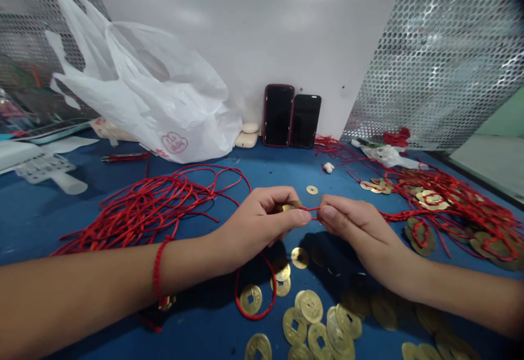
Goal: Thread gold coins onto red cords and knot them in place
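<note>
My left hand [256, 220] is closed in a pinch, with a red cord [313, 208] coming out between its thumb and fingers. The edge of a brass coin [287, 207] shows inside that grip. Just to the right, my right hand [364, 231] pinches the same cord, and a short length spans the small gap between the hands. A loop of red cord [270, 312] hangs below my left hand and lies around a square-holed coin [250, 299]. Several loose brass coins [311, 306] are scattered in front of and under my hands.
A tangle of red cords [151, 207] lies at left, behind my forearm. Knotted cords with coins [434, 199] are heaped at right. At the back stand a white plastic bag [176, 98], a red-edged phone [279, 115] and a black phone [306, 121] against a white panel.
</note>
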Demonstrator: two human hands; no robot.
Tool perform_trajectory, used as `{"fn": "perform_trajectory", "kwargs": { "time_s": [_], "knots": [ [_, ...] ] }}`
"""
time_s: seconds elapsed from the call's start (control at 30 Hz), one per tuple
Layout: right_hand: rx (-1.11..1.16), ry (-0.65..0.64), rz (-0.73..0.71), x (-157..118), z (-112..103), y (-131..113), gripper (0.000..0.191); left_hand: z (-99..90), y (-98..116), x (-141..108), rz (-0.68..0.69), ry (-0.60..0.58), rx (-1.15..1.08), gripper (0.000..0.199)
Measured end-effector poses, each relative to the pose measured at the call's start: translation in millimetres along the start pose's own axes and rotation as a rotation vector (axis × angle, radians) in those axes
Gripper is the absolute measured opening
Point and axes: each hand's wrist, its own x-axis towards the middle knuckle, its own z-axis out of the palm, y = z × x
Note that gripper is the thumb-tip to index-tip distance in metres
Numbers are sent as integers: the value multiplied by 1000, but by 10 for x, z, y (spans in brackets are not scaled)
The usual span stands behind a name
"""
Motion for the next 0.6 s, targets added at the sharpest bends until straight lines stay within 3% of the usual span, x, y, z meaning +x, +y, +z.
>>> {"fn": "perform_trajectory", "kwargs": {
  "time_s": [0.13, 0.6],
  "knots": [
    [77, 92, 29, -13, 12, 17, 39, 3, 0, -5, -21, 7, -64, 25],
    [41, 59, -5, -11, -3, -9, 38, -3, -5, -11, -38, 10, 45, 17]
  ]
}}
